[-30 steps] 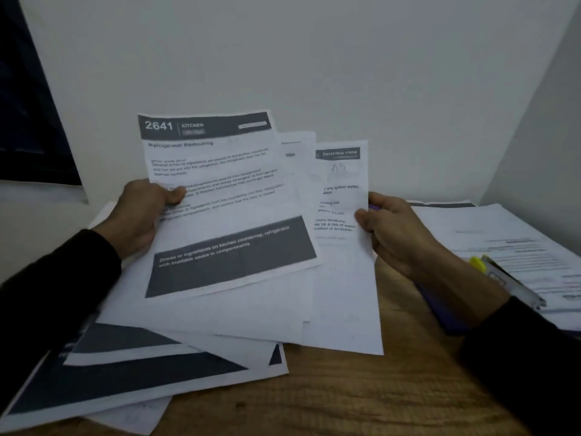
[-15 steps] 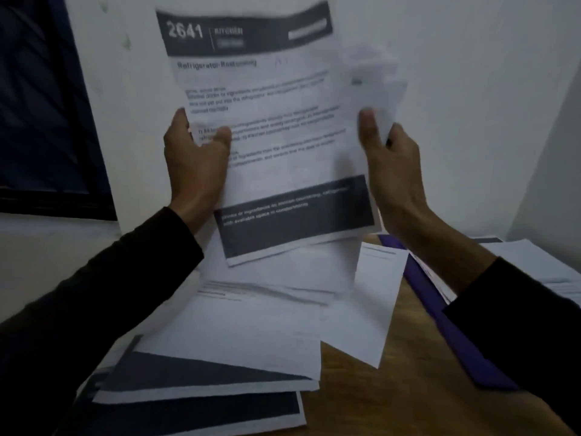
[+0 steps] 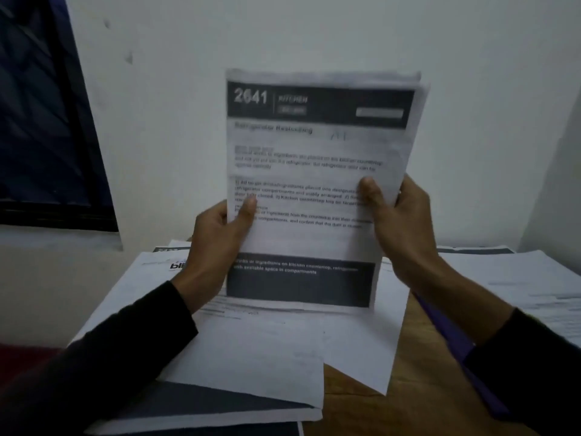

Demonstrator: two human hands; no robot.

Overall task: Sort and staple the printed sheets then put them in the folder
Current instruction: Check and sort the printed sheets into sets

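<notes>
**Squaring the printed stack, both hands on it**

Holding a thin stack of white printed sheets with a dark "2641 KITCHEN" header band upright at 12 o'clock, bottom edge down on or just above the loose white sheets spread over the wooden table.

- Left hand: grips the stack's left edge, thumb across the front, fingers behind.
- Right hand: grips the right edge, thumb on the front face, fingers wrapped behind.
- Top edges are stepped at the upper right corner, so the sheets look not yet flush.

Handling, my read: light, floppy paper, slick sheet on sheet. Likely to fan or buckle if pinched at one corner. Best held by both long edges at mid-height, loose enough for the sheets to settle when tapped, then a firm pinch near the corner to be stapled.

Hard to make out:
- Body text is motion-blurred; only the header and parts of the bottom band read.
- Sheet count in the stack: can't tell.
- Stapler: not visible.
- Purple folder at 4 o'clock is mostly hidden under the right forearm; only a strip shows.
- More printed pages at 3 o'clock run out of frame.
</notes>
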